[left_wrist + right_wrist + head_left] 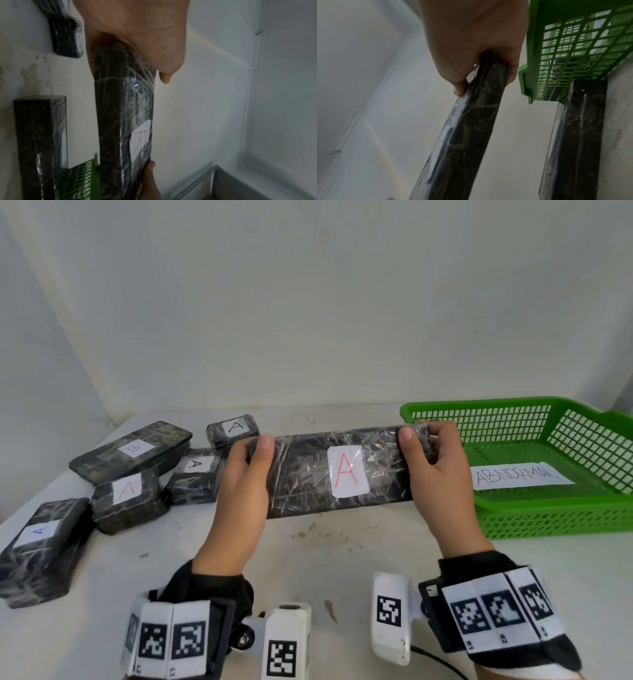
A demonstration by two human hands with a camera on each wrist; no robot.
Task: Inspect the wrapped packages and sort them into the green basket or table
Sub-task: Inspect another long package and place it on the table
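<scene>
Inspection step: left hand [239,474] and right hand [435,470] each pinching an end of package [308,474], label A up. Next, likely: choosing basket [582,508] or bench [308,559].

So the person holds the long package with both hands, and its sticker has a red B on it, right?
Not quite. Both hands, left hand and right hand, do hold the long package, but the head view shows its sticker has a red A, not B.
</scene>
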